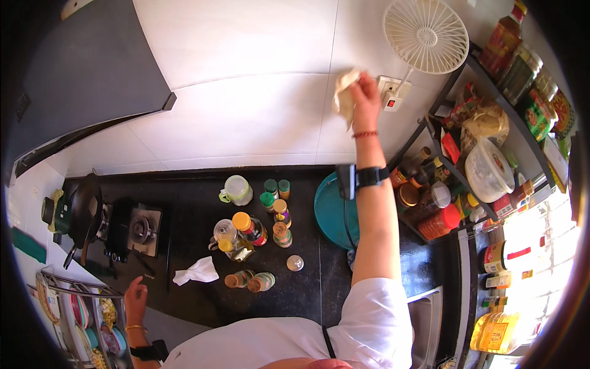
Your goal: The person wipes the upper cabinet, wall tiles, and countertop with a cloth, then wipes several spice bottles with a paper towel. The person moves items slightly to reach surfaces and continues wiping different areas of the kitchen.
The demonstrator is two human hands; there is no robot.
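Observation:
My right hand (367,99) is raised to the white tiled wall (239,115) and grips a crumpled cream-coloured cloth (345,94). It is just left of a wall socket (386,87) that has a white plug with a red switch (391,102). Low at the left, by the counter's front edge, my left hand (135,295) holds nothing, its fingers loosely curled and apart. A folded white cloth or paper towel (197,271) lies on the black countertop (295,304) to the right of that hand.
Seasoning bottles (249,228), a lidded jar (238,191) and a teal tray (325,210) stand on the counter. A white fan (426,34) hangs above the socket. Right is a loaded rack (498,92); left are a gas hob (144,230), a wok (87,207) and a range hood (92,69).

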